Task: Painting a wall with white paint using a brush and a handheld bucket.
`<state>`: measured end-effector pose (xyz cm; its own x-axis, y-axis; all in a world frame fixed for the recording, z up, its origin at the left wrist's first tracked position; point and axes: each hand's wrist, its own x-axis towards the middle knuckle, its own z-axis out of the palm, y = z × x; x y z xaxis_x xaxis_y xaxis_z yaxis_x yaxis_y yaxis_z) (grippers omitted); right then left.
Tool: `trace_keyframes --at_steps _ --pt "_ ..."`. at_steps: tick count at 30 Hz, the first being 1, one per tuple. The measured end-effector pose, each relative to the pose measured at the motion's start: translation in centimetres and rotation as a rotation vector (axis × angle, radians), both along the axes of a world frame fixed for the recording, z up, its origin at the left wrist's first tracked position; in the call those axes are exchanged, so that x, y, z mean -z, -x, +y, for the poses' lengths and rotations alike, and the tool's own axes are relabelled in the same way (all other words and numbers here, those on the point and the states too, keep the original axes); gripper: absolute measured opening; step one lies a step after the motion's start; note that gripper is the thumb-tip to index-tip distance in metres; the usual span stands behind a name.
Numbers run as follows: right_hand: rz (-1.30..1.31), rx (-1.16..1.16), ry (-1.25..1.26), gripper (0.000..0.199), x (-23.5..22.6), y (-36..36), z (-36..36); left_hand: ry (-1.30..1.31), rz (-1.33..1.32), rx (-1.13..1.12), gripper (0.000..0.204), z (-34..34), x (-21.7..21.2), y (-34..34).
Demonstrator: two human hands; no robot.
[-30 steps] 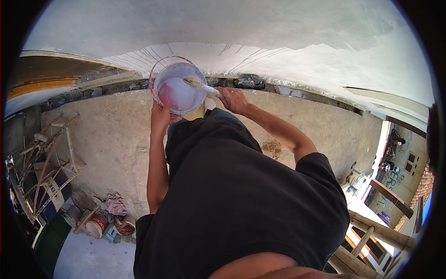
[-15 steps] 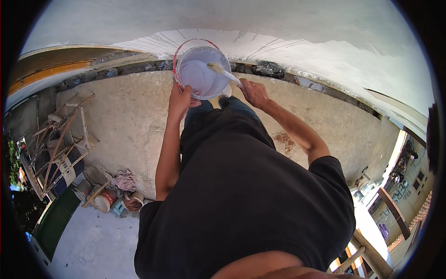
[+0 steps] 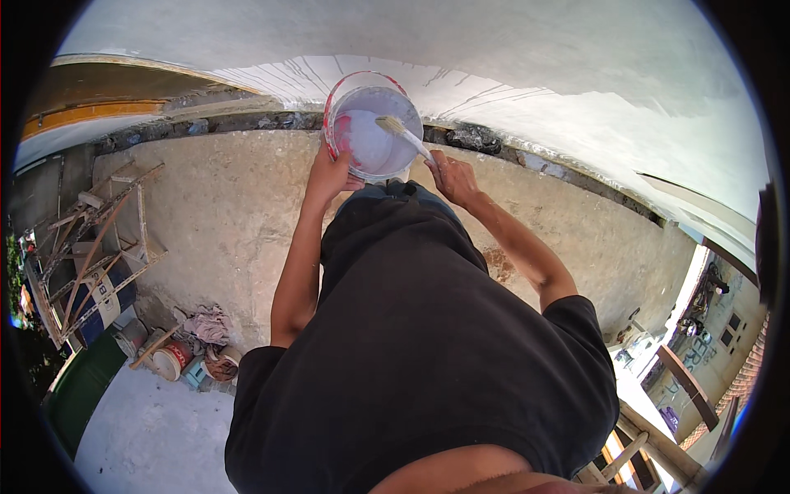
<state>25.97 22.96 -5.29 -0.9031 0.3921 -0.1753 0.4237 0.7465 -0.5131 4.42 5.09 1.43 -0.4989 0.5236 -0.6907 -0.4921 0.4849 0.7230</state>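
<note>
Beside the wall (image 3: 535, 49), the left hand (image 3: 331, 176) grips a bucket (image 3: 385, 99), the right hand (image 3: 453, 178) a brush (image 3: 409, 139).

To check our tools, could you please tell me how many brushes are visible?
1: the brush in the right hand, reaching over the bucket in the left hand. Others may be hidden elsewhere.

The brush (image 3: 410, 140) reaches over the bucket (image 3: 374, 96), the wall (image 3: 461, 37) ahead; left, a metal frame (image 3: 100, 230), pails (image 3: 172, 361) behind it; poles (image 3: 662, 449) behind right.
</note>
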Motion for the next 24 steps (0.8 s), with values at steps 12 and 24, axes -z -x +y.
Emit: trace_keyframes --at_steps 12,24 --pt "0.210 0.081 -0.051 0.023 -0.2 0.5 -1.9 0.001 0.146 0.037 0.048 -1.3 0.0 0.8" --pt "0.042 0.110 0.000 0.024 -1.0 -2.3 -2.5 0.000 0.010 0.127 0.052 -0.7 2.0 0.0"
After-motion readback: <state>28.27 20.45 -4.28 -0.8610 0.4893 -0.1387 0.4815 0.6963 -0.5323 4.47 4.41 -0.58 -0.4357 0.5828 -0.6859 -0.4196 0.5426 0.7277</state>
